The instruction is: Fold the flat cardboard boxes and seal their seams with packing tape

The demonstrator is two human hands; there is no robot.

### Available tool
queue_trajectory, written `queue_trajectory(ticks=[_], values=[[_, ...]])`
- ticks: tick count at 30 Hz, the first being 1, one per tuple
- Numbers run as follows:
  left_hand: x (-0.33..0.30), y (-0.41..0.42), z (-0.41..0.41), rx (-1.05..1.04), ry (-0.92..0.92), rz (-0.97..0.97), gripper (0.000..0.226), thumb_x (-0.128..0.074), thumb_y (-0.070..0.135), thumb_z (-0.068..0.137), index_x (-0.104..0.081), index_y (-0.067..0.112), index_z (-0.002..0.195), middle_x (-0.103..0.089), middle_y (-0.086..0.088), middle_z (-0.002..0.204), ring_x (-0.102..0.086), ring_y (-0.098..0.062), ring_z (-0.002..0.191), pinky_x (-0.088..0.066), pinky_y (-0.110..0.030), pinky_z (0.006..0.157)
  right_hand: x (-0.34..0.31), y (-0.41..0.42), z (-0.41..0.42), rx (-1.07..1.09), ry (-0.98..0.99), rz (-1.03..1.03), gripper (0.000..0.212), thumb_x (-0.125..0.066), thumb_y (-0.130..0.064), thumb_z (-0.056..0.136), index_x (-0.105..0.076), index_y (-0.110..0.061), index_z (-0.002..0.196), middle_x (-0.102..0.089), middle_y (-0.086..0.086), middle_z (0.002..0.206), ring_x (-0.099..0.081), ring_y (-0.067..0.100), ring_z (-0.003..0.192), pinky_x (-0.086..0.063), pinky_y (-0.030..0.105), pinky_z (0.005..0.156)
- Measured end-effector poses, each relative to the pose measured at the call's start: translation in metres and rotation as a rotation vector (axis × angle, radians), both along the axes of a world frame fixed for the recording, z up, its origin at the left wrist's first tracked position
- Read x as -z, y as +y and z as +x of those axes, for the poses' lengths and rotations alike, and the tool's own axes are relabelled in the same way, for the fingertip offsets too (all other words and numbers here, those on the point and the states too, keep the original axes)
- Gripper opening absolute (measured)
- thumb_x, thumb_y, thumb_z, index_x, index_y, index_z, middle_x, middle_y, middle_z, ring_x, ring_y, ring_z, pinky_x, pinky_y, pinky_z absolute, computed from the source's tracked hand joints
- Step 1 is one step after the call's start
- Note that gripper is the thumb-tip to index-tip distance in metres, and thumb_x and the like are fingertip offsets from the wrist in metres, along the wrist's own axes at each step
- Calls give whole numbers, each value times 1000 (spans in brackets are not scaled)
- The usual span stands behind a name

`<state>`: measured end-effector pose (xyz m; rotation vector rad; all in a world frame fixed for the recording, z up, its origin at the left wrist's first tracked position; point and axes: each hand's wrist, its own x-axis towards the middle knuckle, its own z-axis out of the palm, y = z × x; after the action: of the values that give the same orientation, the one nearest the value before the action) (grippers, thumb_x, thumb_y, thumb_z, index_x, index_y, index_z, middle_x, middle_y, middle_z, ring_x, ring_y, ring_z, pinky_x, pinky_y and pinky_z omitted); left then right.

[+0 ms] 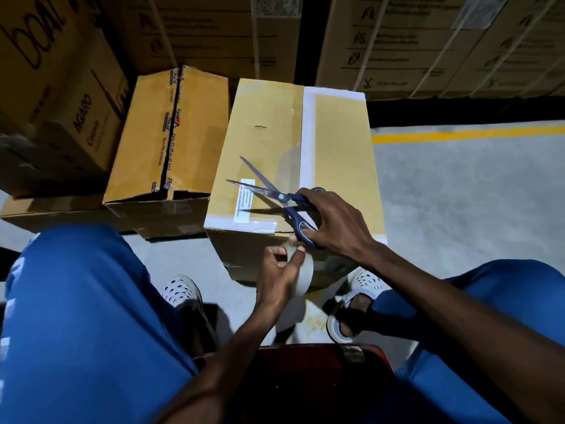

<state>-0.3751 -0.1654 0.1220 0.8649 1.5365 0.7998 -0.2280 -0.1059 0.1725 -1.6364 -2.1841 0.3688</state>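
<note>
On the floor between the person's feet, taped box (293, 166): top seam sealed. Left hand (279, 278) grips tape roll (302, 278) at near edge; right hand (331, 223) holds scissors (276, 197), blades spread. Strip uncut; neighbouring box (171, 142) unsealed.

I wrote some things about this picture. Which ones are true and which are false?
1. The right hand holds scissors with blue handles. True.
2. The scissor blades are closed. False: they are spread open above the box.
3. The left hand holds a roll of tape. True.
4. The box in front has no tape on it. False: a strip of tape runs along its top.
5. The box to its left has its top flaps tightly taped. False: a dark gap shows along its top seam.
</note>
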Motion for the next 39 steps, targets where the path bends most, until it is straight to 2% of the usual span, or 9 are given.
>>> queue_trajectory(ticks=[6, 13, 16, 19, 22, 26, 29, 37, 39], values=[[5, 10, -1, 29, -2, -1, 49, -67, 54, 56, -42, 20, 81, -54, -2, 76, -52, -21, 67, -41, -30, 59, 11, -1, 12, -45, -7, 38, 63, -73, -40, 77, -49, -32, 134, -60, -8, 121, -54, 16, 113, -48, 30, 67], [12, 35, 0, 112, -33, 118, 60, -67, 67, 58, -45, 19, 87, -58, -5, 84, -55, -17, 71, -47, -33, 64, 16, 24, 24, -16, -42, 183, 66, -65, -53, 79, -53, -21, 135, -66, 1, 118, -60, 21, 108, -55, 33, 65], [19, 45, 8, 102, -56, 79, 66, -70, 71, 57, -52, 20, 95, -70, -11, 98, -66, -21, 79, -57, -44, 72, 20, 39, 34, 0, -72, 187, 72, -69, -58, 78, -53, -18, 136, -67, 4, 118, -61, 23, 107, -56, 36, 68], [32, 48, 6, 51, -12, -7, 61, -79, 67, 64, -50, 24, 95, -66, -6, 100, -63, -19, 83, -55, -39, 74, 22, 46, 40, -4, -73, 194, 77, -72, -59, 76, -53, -16, 137, -67, 6, 122, -60, 24, 111, -57, 37, 70], [43, 47, -8, 67, 23, -27, 78, -72, 82, 50, -48, 28, 100, -64, -5, 99, -61, -19, 82, -55, -42, 78, 26, 49, 34, -14, -60, 191, 79, -74, -58, 76, -53, -15, 138, -65, 6, 126, -58, 24, 115, -56, 35, 71], [39, 41, -10, 232, -96, 160, 37, -74, 42, 86, -59, 25, 114, -71, -2, 94, -66, -15, 77, -54, -30, 61, 18, 45, 27, -19, -44, 180, 69, -63, -53, 79, -51, -19, 138, -64, 4, 127, -56, 23, 117, -57, 38, 71], [34, 36, -3, 283, -146, 197, 5, -68, 20, 94, -70, 17, 97, -69, 4, 86, -64, -12, 74, -51, -22, 58, 11, 38, 30, 15, -14, 106, 70, -62, -57, 79, -50, -22, 138, -63, 2, 127, -54, 22, 117, -55, 38, 75], [32, 31, -14, 277, -231, 124, 13, -59, 21, 100, -71, 17, 102, -67, 4, 93, -59, 1, 67, -46, -17, 52, -10, -13, 87, 3, 289, -334, 74, -87, -64, 59, -59, -39, 123, -67, -18, 102, -64, 14, 98, -53, 40, 80], [30, 32, -16, 288, -195, 143, 13, -59, 22, 100, -70, 17, 100, -67, 5, 92, -59, 3, 66, -45, -17, 51, -15, -31, 104, -81, 352, -529, 61, -93, -47, 61, -63, -36, 113, -65, -19, 90, -64, 7, 88, -51, 30, 78]])
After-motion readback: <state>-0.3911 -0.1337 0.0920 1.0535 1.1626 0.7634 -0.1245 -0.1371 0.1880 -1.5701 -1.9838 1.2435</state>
